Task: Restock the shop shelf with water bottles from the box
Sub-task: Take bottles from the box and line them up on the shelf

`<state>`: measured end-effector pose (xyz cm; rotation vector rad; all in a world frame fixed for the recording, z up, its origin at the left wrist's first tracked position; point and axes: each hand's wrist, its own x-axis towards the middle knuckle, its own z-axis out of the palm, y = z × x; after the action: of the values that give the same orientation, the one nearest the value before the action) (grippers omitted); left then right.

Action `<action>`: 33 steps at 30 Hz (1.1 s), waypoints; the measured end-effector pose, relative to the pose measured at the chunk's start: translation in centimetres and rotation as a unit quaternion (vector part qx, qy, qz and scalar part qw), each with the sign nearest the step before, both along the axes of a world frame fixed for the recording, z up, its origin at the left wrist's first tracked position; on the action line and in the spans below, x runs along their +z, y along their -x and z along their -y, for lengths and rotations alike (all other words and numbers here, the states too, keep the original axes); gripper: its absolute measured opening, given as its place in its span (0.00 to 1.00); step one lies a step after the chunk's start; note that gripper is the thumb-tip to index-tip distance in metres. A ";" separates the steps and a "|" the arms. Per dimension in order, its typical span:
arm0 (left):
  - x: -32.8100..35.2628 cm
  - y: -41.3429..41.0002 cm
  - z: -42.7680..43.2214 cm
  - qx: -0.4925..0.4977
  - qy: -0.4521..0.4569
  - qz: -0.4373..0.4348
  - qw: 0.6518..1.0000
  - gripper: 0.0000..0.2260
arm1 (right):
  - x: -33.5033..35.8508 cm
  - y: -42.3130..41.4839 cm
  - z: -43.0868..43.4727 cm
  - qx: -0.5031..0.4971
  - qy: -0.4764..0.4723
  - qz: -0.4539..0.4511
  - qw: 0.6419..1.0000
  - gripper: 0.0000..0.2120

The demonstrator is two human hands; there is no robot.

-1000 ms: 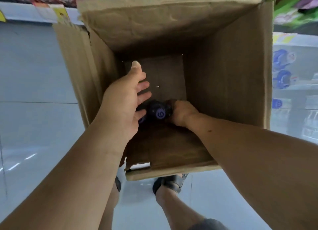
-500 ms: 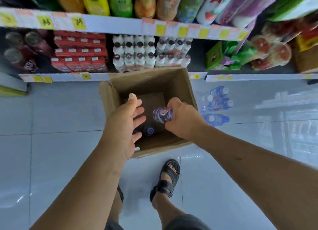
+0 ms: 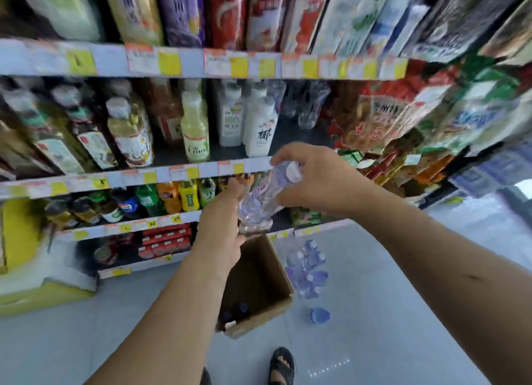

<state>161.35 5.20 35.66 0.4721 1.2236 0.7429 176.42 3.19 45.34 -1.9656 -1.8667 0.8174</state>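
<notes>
Bottle is out of the box now, raised in front of the shelf; my right hand grips its cap end, my left hand rests straight-fingered against its side. 2 more wait in the box.

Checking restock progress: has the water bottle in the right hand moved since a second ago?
Yes. The water bottle lay at the bottom of the cardboard box; now the right hand holds it above the box, in front of the shelves.
</notes>
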 end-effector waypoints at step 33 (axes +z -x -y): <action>33.2 -10.2 -5.4 0.113 -0.366 0.241 0.891 0.19 | 27.1 -6.1 -7.1 -0.008 -0.290 -0.374 0.881 0.08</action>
<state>171.52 10.59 68.81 0.7087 0.4965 1.4404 182.51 10.30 72.46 -1.0699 -1.3871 0.7417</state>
